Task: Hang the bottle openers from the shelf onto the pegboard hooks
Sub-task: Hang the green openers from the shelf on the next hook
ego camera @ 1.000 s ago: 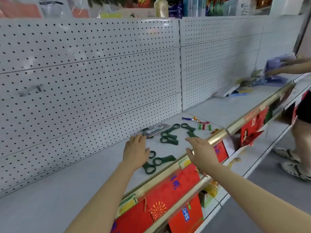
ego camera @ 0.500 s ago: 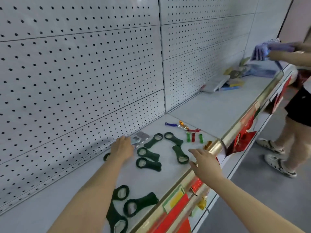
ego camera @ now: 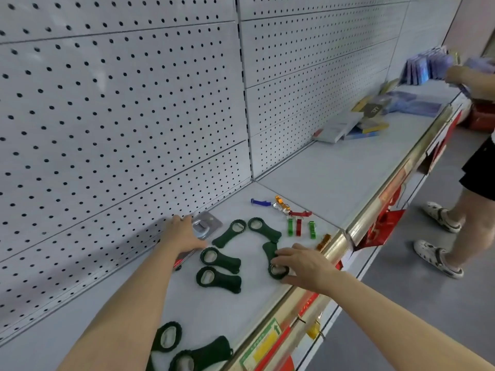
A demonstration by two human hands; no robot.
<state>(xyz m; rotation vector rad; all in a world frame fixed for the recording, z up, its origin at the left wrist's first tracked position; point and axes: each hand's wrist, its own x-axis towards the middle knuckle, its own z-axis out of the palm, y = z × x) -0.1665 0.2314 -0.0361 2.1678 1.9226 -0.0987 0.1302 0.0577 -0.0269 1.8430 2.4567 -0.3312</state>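
A white shelf [ego camera: 329,170] runs along a white pegboard [ego camera: 120,108], and dark green bottle openers lie scattered across it, none hanging on the board. The left hand [ego camera: 182,234] reaches toward the back edge of the shelf, palm down, its fingers spread and resting at a silver packaged item [ego camera: 205,226] that lies just beside the pegboard; it touches the pack at its near corner but whether it grips it cannot be told. The right hand [ego camera: 302,263] is near the front edge, its fingertips [ego camera: 278,259] closing on the ring end of one green opener [ego camera: 273,261], which still lies flat on the shelf. Between the two hands lie two more green openers side by side [ego camera: 219,259] [ego camera: 218,279], with another pair [ego camera: 230,232] [ego camera: 263,230] behind them, their handles angled toward each other. Two further green openers [ego camera: 167,336] [ego camera: 201,353] sit close to the front edge, partly hidden by the left forearm. Toward the back, small coloured openers lie in a loose group: a blue one [ego camera: 259,202], an orange one [ego camera: 280,200], red ones [ego camera: 300,214] and two green ones [ego camera: 290,226] [ego camera: 312,228]. A gold rail [ego camera: 380,210] trims the front edge, with red tags [ego camera: 380,226] hanging below it. Far along the shelf, flat packets [ego camera: 356,124] are piled, and another person [ego camera: 471,183] stands at that end in sandals
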